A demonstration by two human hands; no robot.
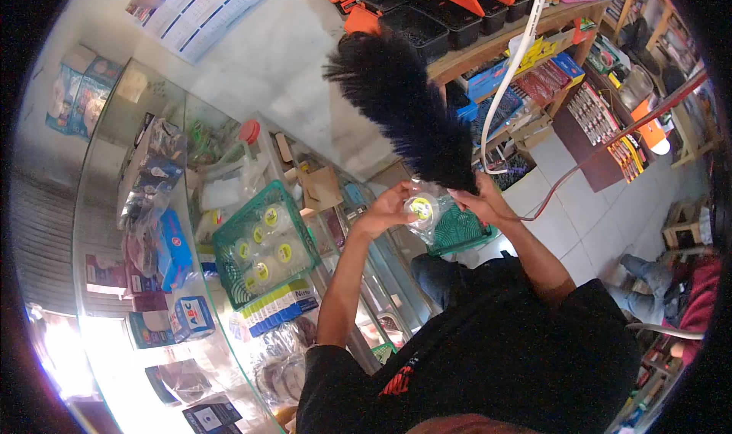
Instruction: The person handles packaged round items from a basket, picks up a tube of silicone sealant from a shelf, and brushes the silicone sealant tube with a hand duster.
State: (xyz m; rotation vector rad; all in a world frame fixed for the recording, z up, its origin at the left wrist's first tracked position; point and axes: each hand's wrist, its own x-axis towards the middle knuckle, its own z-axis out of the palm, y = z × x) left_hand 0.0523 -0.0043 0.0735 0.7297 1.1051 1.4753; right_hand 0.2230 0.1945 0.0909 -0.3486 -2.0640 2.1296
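Observation:
My left hand [385,209] is closed on a plastic-wrapped roll [421,208] with a round yellow-green label. My right hand [486,203] grips the lower end of a black feather duster [412,102], whose plume points up and to the left. The right fingertips are close to the roll's clear wrapping; I cannot tell if they pinch it. Left of my hands, a green plastic basket [307,232] holds several similar rolls [261,272] with the same labels. Another green basket [462,230] is partly hidden beneath the roll and my right hand.
A glass display case [126,205] stands at the left, with packets and boxes inside. Blue-and-green small boxes [278,310] lie beside the basket. Black bins with orange lids [415,34] stand on a wooden shelf ahead. A white cable [511,72] hangs nearby. Another person's leg [648,274] shows at the right.

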